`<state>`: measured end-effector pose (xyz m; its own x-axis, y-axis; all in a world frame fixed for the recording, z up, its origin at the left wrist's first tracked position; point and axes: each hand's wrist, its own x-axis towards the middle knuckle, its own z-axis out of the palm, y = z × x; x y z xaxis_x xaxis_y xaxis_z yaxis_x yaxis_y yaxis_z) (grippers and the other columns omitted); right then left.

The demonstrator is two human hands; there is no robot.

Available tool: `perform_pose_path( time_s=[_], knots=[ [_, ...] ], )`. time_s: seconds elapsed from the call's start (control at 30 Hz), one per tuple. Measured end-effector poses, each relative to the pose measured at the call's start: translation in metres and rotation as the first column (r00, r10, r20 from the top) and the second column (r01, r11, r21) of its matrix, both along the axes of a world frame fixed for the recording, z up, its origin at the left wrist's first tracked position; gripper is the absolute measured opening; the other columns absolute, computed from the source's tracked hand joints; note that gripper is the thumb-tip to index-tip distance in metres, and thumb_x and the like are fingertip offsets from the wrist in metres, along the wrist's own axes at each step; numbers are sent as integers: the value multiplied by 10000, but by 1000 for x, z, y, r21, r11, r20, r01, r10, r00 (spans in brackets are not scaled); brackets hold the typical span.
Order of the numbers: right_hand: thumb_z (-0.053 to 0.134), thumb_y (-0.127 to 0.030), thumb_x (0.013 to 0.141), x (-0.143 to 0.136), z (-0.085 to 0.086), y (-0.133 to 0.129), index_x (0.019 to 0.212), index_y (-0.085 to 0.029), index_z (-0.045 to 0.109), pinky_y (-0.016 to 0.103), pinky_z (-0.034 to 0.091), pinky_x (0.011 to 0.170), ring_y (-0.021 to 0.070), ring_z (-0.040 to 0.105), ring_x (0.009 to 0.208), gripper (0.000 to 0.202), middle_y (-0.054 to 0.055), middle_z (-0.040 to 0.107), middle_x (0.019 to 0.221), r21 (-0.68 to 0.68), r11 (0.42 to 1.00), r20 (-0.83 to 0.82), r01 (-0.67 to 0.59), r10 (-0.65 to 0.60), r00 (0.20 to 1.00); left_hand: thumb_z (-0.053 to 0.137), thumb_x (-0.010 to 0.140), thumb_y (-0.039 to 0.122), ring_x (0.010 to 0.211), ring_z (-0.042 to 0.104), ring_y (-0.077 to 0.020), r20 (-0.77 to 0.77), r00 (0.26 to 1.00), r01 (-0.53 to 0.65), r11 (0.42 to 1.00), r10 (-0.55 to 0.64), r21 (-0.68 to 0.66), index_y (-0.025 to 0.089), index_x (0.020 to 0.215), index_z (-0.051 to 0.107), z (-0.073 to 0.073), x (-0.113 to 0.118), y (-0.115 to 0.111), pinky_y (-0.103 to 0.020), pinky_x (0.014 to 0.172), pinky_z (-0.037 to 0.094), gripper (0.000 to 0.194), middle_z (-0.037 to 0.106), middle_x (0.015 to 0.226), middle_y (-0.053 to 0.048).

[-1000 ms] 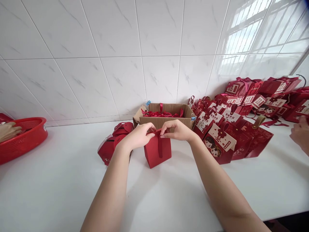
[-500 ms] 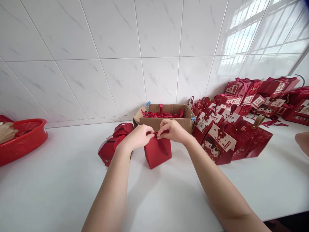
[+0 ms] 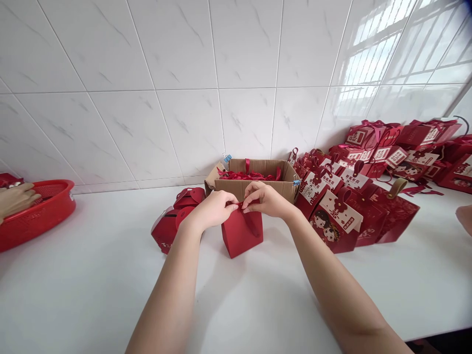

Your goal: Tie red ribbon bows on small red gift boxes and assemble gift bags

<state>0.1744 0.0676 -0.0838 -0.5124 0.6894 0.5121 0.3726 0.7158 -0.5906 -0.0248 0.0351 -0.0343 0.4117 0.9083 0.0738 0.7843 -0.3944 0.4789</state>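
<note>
Below the left hand (image 3: 220, 210) and the right hand (image 3: 266, 199), and between the forearms, an upright plain red card box with a wedge-shaped top (image 3: 239, 237) stands on the white smooth tabletop (image 3: 121, 290); a narrow dark-red strap (image 3: 253, 225) slants down its front face from beneath the right fingertips. The left hand is nearly closed, thumb and finger pinching the box's top edge at its left end; the right hand is drawn into a small pinch, its fingertips at the same edge near the middle, so that the two nearly meet; whether the right has card, strap or both between its fingertips is too small to tell.

The step in hand looks like fastening the strap at the top of the box; the next move would seem to call for the left hand to brace the edge while the right seats the strap, lightly, so the thin card does not buckle.

Just beyond both hands sits a brown open cardboard carton (image 3: 254, 187) of glossy red ribbons (image 3: 250, 175); left of the left hand, folded dark-red card boxes (image 3: 164, 233); right of the right hand, printed red-and-white gift boxes (image 3: 334, 221).
</note>
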Motion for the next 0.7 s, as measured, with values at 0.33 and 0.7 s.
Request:
perform_pose_path(
  time_s=[0.33,0.7],
  knots=[
    [691,-230,767,1,3,-3,797,-218,728,318,496,802,166,599,868,50,28,630,931,-93,995,-41,-21,17,999,449,824,381,567,481,-143,-29,1000,-1,999,0,-51,244,853,679,-1,-2,2,-261,475,282,270,630,750,-11],
    [629,-254,807,-7,4,-6,942,-203,659,301,497,736,172,632,855,147,37,696,940,-82,996,10,42,-41,999,453,826,380,514,384,-132,-5,999,47,998,-47,-46,219,698,596,-2,-3,0,-276,470,238,251,516,651,-6]
  ],
)
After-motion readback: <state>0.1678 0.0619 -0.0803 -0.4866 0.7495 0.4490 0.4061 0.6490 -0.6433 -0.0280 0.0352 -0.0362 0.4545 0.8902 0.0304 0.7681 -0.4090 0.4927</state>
